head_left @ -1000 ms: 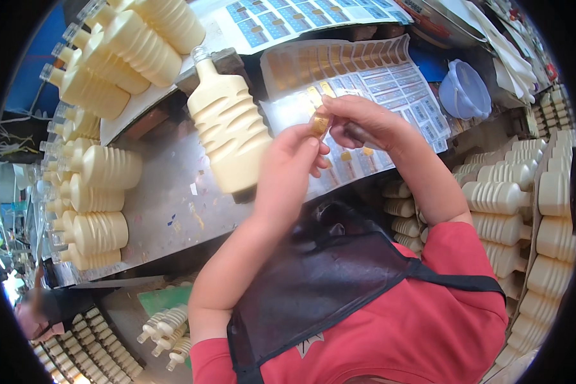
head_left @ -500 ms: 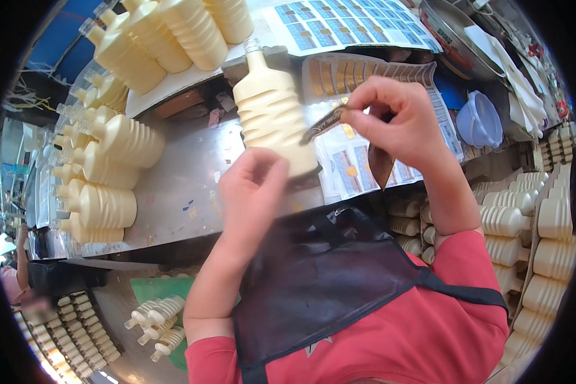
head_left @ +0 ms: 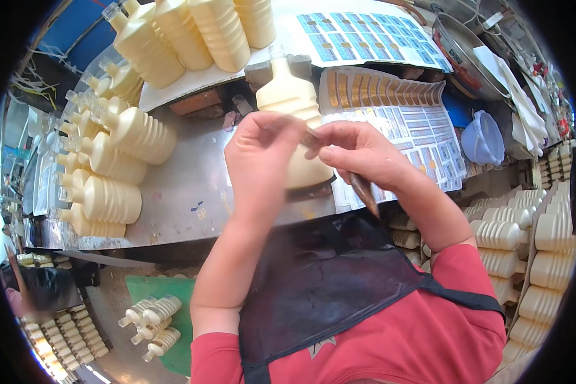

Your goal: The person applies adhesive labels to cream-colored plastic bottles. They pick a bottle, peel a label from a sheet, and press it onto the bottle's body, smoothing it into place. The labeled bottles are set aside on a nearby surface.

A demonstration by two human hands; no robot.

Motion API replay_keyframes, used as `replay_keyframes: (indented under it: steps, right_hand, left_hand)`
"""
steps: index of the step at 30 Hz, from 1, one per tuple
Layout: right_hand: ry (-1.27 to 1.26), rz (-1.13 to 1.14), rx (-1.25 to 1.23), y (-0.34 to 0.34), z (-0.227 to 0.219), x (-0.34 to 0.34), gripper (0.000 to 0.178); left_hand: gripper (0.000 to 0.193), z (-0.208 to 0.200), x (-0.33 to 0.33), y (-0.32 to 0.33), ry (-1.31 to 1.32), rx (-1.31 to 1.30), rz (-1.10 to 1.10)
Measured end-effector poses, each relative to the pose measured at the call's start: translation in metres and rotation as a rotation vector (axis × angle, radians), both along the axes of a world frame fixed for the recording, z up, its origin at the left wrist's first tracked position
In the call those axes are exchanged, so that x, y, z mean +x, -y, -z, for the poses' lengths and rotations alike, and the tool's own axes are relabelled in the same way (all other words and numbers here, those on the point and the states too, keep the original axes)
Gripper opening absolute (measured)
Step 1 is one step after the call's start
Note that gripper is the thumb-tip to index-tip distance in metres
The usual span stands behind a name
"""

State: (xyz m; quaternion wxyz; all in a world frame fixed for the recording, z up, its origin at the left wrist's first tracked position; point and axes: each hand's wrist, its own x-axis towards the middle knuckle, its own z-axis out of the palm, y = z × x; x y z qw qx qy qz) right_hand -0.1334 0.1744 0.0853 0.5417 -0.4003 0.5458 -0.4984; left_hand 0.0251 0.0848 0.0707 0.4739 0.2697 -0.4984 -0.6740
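A cream plastic bottle [head_left: 287, 91] with wavy ridges lies on the workbench, its clear neck resting on a grey block [head_left: 259, 75]. My left hand [head_left: 262, 150] is over the bottle with its fingertips pinched together. Right beside them, the thumb and fingers of my right hand [head_left: 365, 148] are closed too. A small thin piece, perhaps a label strip, shows between the fingertips of both hands, too small to make out. Out of my right palm sticks a pointed dark brown tool [head_left: 365, 192], its other end hidden by the hand.
Sheets of gold labels [head_left: 365, 89] and blue labels [head_left: 365, 38] lie right of and behind the bottle. Cream bottles [head_left: 141, 134] stand at left and back. A lilac bucket [head_left: 482, 137] is at right. Racked bottles [head_left: 502, 233] fill the lower right; several lie on a green sheet [head_left: 137, 288].
My right hand has moved left and down with a thin strip, over the bottle. My left hand has risen to meet it, fingertips together. The view has shifted slightly.
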Motion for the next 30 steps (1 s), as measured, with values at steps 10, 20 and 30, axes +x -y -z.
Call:
replay_keyframes:
  steps: [10, 20, 30]
  right_hand:
    - [-0.167, 0.279, -0.077, 0.064, 0.032, -0.032, 0.016]
    - [-0.262, 0.360, -0.141, 0.082, 0.070, -0.036, 0.016]
    - [-0.322, 0.448, -0.148, 0.083, 0.060, -0.025, 0.021]
  left_hand:
    - [0.016, 0.046, -0.023, 0.056, 0.234, -0.076, -0.196]
    - [0.022, 0.069, -0.031, 0.075, 0.247, -0.030, -0.174]
    - [0.018, 0.065, -0.034, 0.071, 0.064, 0.088, -0.067]
